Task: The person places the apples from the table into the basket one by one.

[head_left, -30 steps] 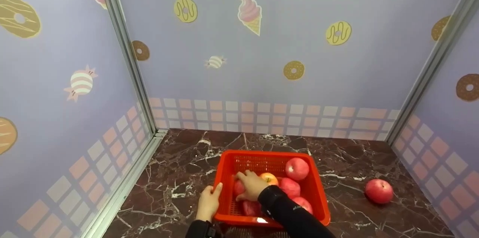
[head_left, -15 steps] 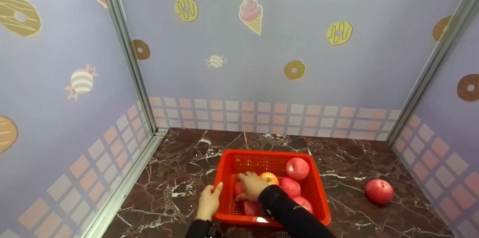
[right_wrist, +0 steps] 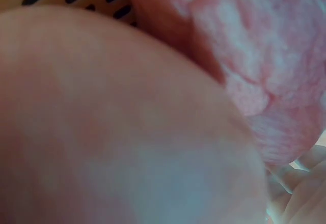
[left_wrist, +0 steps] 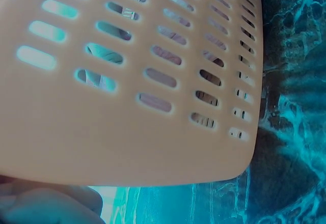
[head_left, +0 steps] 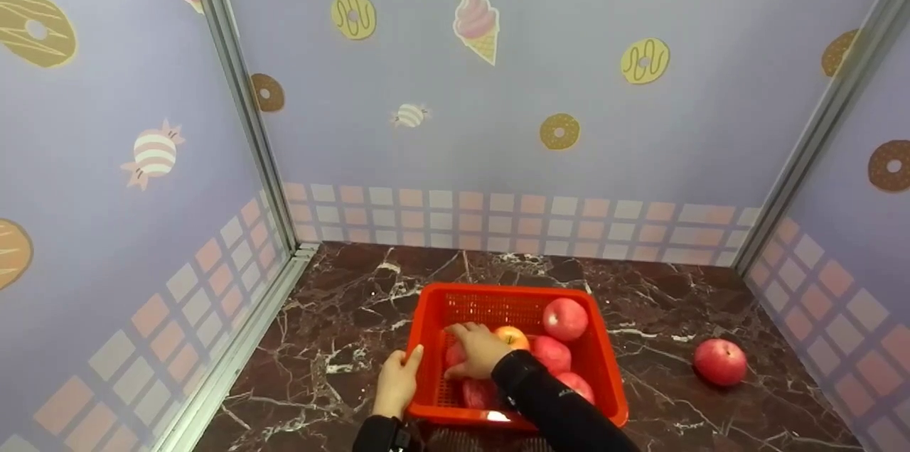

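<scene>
A red plastic basket (head_left: 512, 291) holds several red apples. Outside its left wall, my left hand (head_left: 397, 384) grips the rim, thumb up over the edge. My right hand (head_left: 483, 352) reaches down into the basket's left part, fingers and thumb curved round a red apple (head_left: 456, 354). Another apple (head_left: 479, 394) lies just nearer me, partly behind the forearm. In the right wrist view, a blurred round surface fills the foreground, with a pink-red apple (right_wrist: 254, 46) beyond and fingers (right_wrist: 310, 188) at the lower right. The left wrist view shows the slotted basket wall (left_wrist: 127, 142) close up.
A yellow-red apple (head_left: 512, 339) and red apples (head_left: 565, 320) sit in the basket's middle and right. One single apple (head_left: 720, 362) lies on the dark marbled table (head_left: 341, 324), right of the basket. Patterned panels (head_left: 426, 153) enclose the back and both sides.
The fingers of my right hand have shifted very slightly at the apple. The left hand, basket and the apple on the table stay in place.
</scene>
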`<state>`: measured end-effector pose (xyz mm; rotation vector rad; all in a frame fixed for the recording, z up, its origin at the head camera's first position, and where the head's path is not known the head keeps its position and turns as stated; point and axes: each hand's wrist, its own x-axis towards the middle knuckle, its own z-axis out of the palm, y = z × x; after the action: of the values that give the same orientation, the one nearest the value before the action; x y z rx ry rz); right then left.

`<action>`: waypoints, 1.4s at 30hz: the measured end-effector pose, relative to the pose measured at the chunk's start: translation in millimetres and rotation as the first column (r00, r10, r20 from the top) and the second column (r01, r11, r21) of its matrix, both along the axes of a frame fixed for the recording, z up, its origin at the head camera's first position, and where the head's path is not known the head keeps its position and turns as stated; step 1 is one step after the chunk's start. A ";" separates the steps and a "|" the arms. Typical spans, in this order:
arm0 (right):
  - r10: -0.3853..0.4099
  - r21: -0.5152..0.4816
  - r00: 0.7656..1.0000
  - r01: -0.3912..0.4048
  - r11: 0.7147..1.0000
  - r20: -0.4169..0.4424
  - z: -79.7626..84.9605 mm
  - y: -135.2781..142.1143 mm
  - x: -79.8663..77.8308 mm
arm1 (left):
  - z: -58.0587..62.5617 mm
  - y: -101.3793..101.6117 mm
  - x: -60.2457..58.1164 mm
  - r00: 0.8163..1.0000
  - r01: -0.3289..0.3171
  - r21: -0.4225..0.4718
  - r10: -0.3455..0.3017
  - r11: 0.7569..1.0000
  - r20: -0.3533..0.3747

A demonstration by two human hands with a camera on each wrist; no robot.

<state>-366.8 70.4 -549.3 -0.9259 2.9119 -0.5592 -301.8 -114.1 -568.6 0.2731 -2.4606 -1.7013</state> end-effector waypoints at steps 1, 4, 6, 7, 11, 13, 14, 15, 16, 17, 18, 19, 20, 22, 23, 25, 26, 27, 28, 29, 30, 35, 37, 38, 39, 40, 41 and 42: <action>-0.001 -0.003 1.000 0.001 1.000 0.002 0.0 0.3 -0.4 | -0.1 0.0 -0.3 1.000 0.001 0.000 -0.001 1.000 -0.001; 0.001 -0.012 1.000 -0.001 1.000 0.001 -1.3 1.0 -2.1 | 0.1 -0.1 -0.9 1.000 0.003 -0.001 -0.003 1.000 0.001; 0.001 -0.015 1.000 -0.001 1.000 -0.001 -2.2 1.7 -2.9 | -0.1 -0.1 -1.4 1.000 0.001 -0.005 -0.001 1.000 0.002; 0.001 -0.018 1.000 -0.001 1.000 -0.001 -2.7 2.0 -3.5 | -0.1 0.0 -1.6 1.000 -0.001 -0.006 0.001 1.000 0.003; -0.004 -0.028 1.000 0.004 1.000 0.013 -3.3 3.3 -4.4 | -0.5 0.3 -2.2 1.000 -0.010 -0.008 0.010 1.000 0.002; -0.006 -0.037 1.000 0.007 0.999 0.018 -3.4 3.9 -4.6 | -0.6 0.5 -2.2 1.000 -0.011 -0.005 0.011 1.000 0.003; -0.006 -0.041 1.000 0.007 0.999 0.019 -3.7 4.1 -4.7 | -0.7 0.6 -2.2 1.000 -0.009 -0.004 0.009 1.000 0.005; -0.005 -0.045 1.000 0.006 0.999 0.017 -3.4 4.3 -4.4 | -0.7 0.6 -2.1 1.000 -0.007 -0.002 0.007 1.000 0.007; -0.005 -0.048 1.000 0.005 0.999 0.014 -3.5 4.5 -4.2 | -0.5 0.7 -1.9 1.000 -0.005 -0.002 0.005 1.000 0.009; -0.003 -0.054 1.000 0.004 0.999 0.010 -3.5 4.8 -3.9 | -0.7 0.6 -1.7 1.000 -0.001 -0.004 0.001 1.000 0.010; -0.002 -0.060 1.000 0.002 0.998 0.008 -3.3 5.0 -3.5 | -0.7 0.6 -1.7 1.000 0.000 -0.005 0.000 1.000 0.012; -0.001 -0.067 1.000 0.001 0.998 0.005 -3.0 5.2 -3.1 | -0.6 0.5 -1.6 1.000 -0.001 -0.008 0.001 1.000 0.014; 0.000 -0.071 1.000 0.000 0.997 0.003 -2.0 5.6 -2.4 | -0.8 0.4 -1.8 1.000 -0.002 -0.011 0.002 1.000 0.016; -0.002 -0.080 1.000 0.002 0.997 -0.003 -0.8 6.4 -1.6 | -0.8 0.4 -1.9 1.000 -0.006 -0.018 0.006 1.000 0.016; -0.003 -0.087 1.000 0.002 0.996 -0.002 -0.1 6.9 -1.3 | -1.0 0.3 -1.7 1.000 -0.006 -0.021 0.006 1.000 0.015; -0.007 -0.094 1.000 0.007 0.996 -0.002 1.0 8.1 -1.2 | -1.1 0.4 -2.1 1.000 -0.010 -0.020 0.010 1.000 0.016; -0.009 -0.096 1.000 0.008 0.995 -0.002 1.4 9.0 -1.5 | -1.3 0.4 -2.2 1.000 -0.009 -0.020 0.009 1.000 0.016; -0.010 -0.100 1.000 0.009 0.995 -0.002 1.6 9.9 -1.9 | -1.4 0.4 -2.2 1.000 -0.009 -0.021 0.009 1.000 0.014; -0.011 -0.104 1.000 0.010 0.995 -0.002 1.8 10.9 -2.4 | -1.6 0.4 -2.3 1.000 -0.008 -0.020 0.008 1.000 0.013; -0.011 -0.109 1.000 0.011 0.994 -0.001 1.8 12.1 -3.1 | -1.7 0.4 -2.3 1.000 -0.008 -0.019 0.008 1.000 0.013; -0.011 -0.110 1.000 0.011 0.994 -0.005 1.5 13.3 -4.0 | -1.6 0.5 -2.6 1.000 -0.008 -0.016 0.008 1.000 0.013; -0.018 -0.121 1.000 0.015 0.993 -0.026 -0.9 20.7 -9.5 | -1.1 0.7 -2.2 1.000 -0.009 -0.004 0.009 1.000 0.010; -0.036 -0.121 0.999 0.031 0.992 -0.034 -1.6 23.7 -11.6 | -0.7 0.7 -1.9 1.000 -0.008 -0.004 0.008 1.000 0.008; -0.042 -0.127 0.998 0.037 0.991 -0.036 -1.6 25.1 -12.6 | -0.5 0.8 -1.8 1.000 -0.008 -0.003 0.008 1.000 0.009; -0.048 -0.130 0.998 0.043 0.991 -0.039 -1.5 26.4 -13.5 | -0.1 0.8 -1.5 1.000 -0.008 -0.003 0.008 1.000 0.009; -0.052 -0.132 0.998 0.047 0.990 -0.040 -1.1 27.7 -14.1 | 0.1 0.8 -1.2 1.000 -0.008 -0.008 0.008 1.000 0.006; -0.057 -0.133 0.998 0.051 0.990 -0.039 -1.0 29.0 -15.0 | 0.3 0.9 -0.8 1.000 -0.008 -0.013 0.008 1.000 0.003; -0.061 -0.136 0.998 0.056 0.989 -0.033 0.0 30.3 -15.4 | 0.4 1.0 -0.7 1.000 -0.009 -0.014 0.009 1.000 0.004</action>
<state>-382.3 100.6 -549.3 -0.8757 2.9744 -0.7594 -302.5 -113.1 -568.2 0.2864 -2.4693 -1.6810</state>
